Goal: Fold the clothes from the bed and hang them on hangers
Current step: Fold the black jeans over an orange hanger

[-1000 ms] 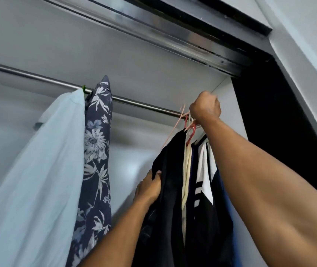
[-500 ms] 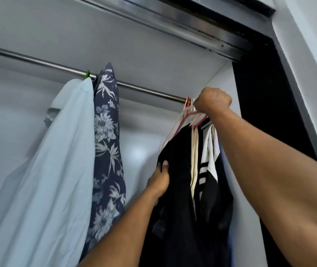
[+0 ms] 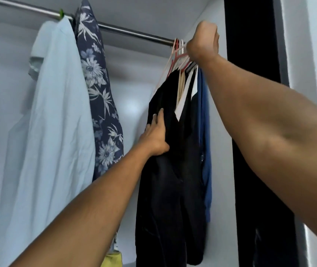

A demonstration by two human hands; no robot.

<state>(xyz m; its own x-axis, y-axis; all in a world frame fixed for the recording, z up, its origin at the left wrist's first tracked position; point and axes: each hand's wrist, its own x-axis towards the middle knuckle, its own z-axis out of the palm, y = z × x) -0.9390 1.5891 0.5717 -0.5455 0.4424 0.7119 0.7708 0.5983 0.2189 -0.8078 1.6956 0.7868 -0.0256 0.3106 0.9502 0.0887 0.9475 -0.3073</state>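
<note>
Wardrobe bay, pale walls, dark door frame (image 3: 250,54) outboard of your right arm. Nearest grip: your left hand (image 3: 156,135) grasps the front edge of the black garment (image 3: 165,189), with the thumb on the face and the fingers tucked behind the fold. That garment hangs with its long axis vertical, running up from that grip to the hangers (image 3: 179,54) and down well past it.

Up and right of the left grip, your right hand (image 3: 203,42) is a clenched fist at the hanger necks, just under the rail (image 3: 134,33). The necks run into the fist but the fingers face away, so I read it as holding them. It's the hand nearer the hooks — any seating or sliding along the rail turns on it.

Blue garment (image 3: 205,132) hangs just behind the black one. Further left along the rail, well apart: floral shirt (image 3: 99,83), then light blue shirt (image 3: 57,112). No labels or writing legible.
</note>
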